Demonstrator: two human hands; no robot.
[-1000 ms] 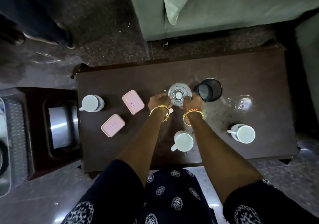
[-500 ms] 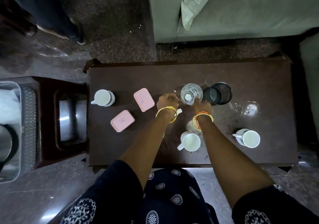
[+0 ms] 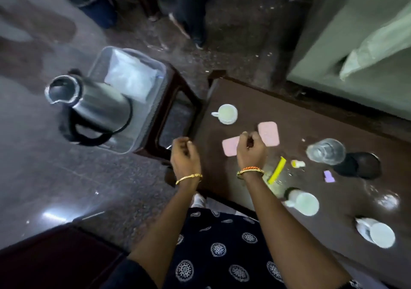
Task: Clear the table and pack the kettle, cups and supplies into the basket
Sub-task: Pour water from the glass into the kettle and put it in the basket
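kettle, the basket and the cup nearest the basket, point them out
kettle (image 3: 95,105), head view, on its steel body
basket (image 3: 145,130), head view, on its clear side wall
cup nearest the basket (image 3: 227,113), head view, on its inside
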